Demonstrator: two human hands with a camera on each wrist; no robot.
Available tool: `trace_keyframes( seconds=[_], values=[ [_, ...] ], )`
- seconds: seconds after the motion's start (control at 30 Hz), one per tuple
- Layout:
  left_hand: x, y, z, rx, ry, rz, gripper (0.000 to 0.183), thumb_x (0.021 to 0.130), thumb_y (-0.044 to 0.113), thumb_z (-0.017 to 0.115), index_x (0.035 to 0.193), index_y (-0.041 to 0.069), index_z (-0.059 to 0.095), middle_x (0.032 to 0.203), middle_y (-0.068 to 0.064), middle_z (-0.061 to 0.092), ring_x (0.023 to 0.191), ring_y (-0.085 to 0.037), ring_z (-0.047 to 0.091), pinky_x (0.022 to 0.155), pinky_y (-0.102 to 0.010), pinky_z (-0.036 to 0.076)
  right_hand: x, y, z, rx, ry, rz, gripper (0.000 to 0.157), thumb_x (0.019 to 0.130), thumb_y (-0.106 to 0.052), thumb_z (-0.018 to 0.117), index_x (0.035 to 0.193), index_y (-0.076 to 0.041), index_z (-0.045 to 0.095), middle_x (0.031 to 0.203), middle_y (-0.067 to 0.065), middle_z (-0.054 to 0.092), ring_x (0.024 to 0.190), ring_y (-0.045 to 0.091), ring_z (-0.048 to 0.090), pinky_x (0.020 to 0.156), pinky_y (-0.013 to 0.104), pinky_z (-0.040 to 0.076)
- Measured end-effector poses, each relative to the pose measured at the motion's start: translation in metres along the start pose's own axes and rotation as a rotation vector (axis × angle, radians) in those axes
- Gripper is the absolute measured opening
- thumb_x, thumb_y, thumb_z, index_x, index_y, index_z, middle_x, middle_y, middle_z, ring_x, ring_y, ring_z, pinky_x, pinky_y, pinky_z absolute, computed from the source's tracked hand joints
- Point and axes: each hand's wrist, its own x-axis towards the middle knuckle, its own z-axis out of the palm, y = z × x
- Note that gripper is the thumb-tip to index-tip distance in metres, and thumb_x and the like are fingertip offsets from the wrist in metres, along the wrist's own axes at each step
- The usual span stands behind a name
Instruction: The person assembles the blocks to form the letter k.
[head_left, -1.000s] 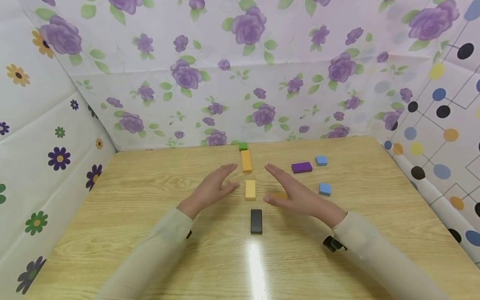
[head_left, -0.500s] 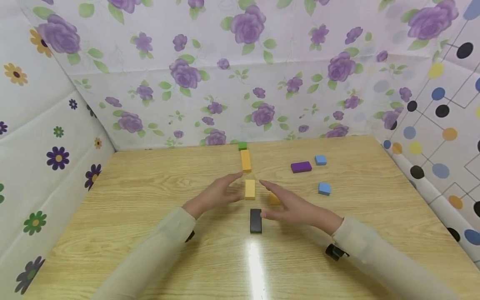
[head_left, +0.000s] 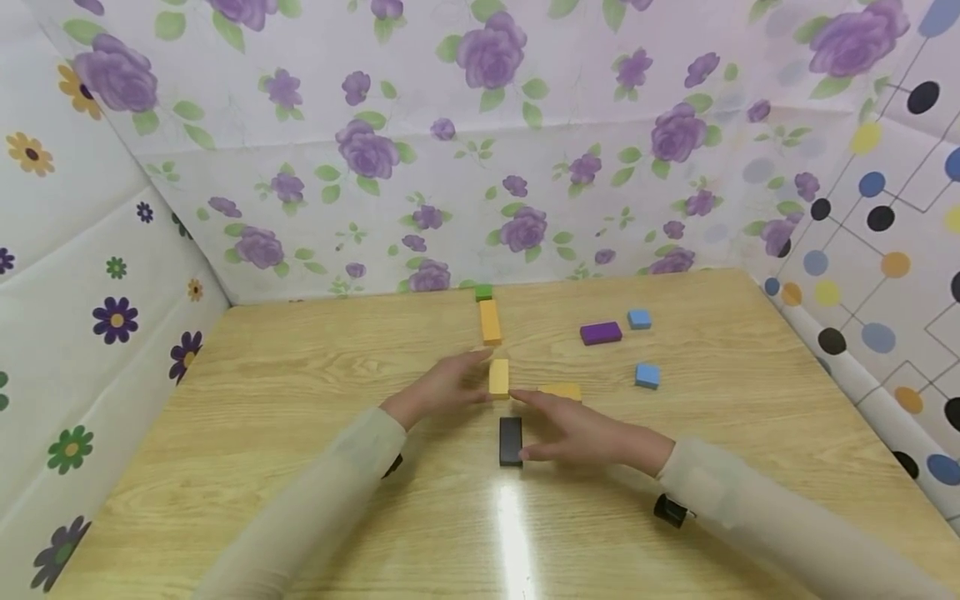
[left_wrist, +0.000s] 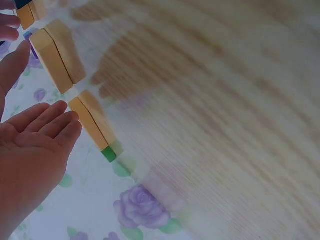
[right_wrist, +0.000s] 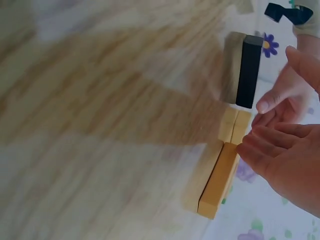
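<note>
A pale yellow block (head_left: 499, 377) lies mid-table, with my left hand (head_left: 442, 388) at its left side, thumb and fingertips spread along it. In the left wrist view those fingers are extended beside the yellow block (left_wrist: 51, 61). My right hand (head_left: 581, 432) reaches in from the right, index fingertip near the yellow block's near corner. Its thumb tip is right at the edge of a black block (head_left: 510, 442). Beyond that hand lies an orange block (head_left: 561, 390), partly covered by it in the head view. The right wrist view shows its fingers (right_wrist: 272, 145) straight, close by the orange block.
Farther back, a long orange block (head_left: 490, 322) lies in line with a small green block (head_left: 483, 292). To the right are a purple block (head_left: 601, 333) and two blue blocks, one far (head_left: 640, 319) and one nearer (head_left: 647, 375). Patterned cloth (head_left: 420, 150) surrounds the wooden table (head_left: 300, 358).
Both hands have come nearer to the body and lower. My left hand has moved right to the yellow block; my right hand has moved to the black block. The blocks have stayed in place.
</note>
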Motion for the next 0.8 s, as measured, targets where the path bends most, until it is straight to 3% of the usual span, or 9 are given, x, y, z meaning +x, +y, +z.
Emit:
trace_keyframes(
  seconds=[0.27,0.8],
  values=[
    [0.007,-0.004,0.003,0.051,0.002,0.012,0.069,0.088,0.02,0.073,0.144,-0.001,0.039,0.148,-0.016,0.039,0.138,-0.031,0.035,0.115,-0.042,0.026,0.002,0.001,0.006,-0.054,-0.034,0.021,0.082,0.087,-0.041,0.07,0.15,-0.006,0.03,0.15,0.008,0.039,0.138,0.021,0.035,0.114,0.038,0.027],
    [0.009,-0.002,0.002,0.08,-0.017,0.007,0.062,0.09,0.021,0.07,0.142,-0.001,0.044,0.144,-0.014,0.047,0.136,-0.028,0.039,0.114,-0.04,0.029,0.004,0.002,0.013,-0.146,-0.008,0.015,0.071,0.087,-0.042,0.071,0.14,-0.003,0.046,0.141,0.008,0.048,0.132,0.021,0.043,0.11,0.038,0.035]
  ],
)
